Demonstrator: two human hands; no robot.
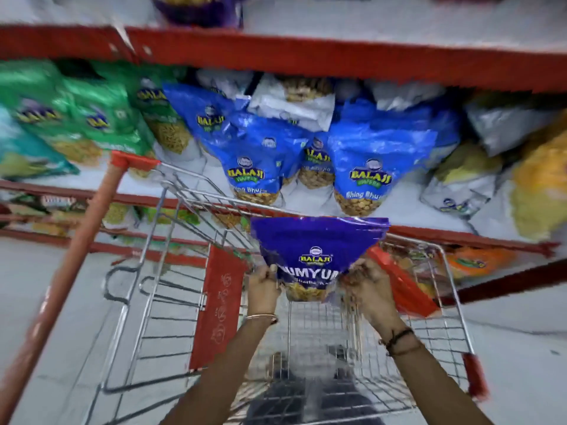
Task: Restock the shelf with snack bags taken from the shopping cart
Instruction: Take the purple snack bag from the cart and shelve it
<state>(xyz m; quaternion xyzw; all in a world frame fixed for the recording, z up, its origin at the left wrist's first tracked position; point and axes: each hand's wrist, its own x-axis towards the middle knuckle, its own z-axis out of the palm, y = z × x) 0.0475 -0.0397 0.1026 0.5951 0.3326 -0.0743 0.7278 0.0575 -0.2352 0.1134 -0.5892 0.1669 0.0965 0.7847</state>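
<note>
I hold a purple Balaji snack bag upright above the wire shopping cart, just in front of the shelf. My left hand grips its lower left corner and my right hand grips its lower right corner. The red-edged shelf behind it carries blue Balaji bags in the middle, standing and leaning. The cart basket under my arms shows mostly bare wire mesh.
Green snack bags fill the shelf's left part, silver and yellow bags its right. A higher red shelf edge runs above. The cart's red handle slants at left; a red child-seat flap hangs inside. Lower shelves hold more packets.
</note>
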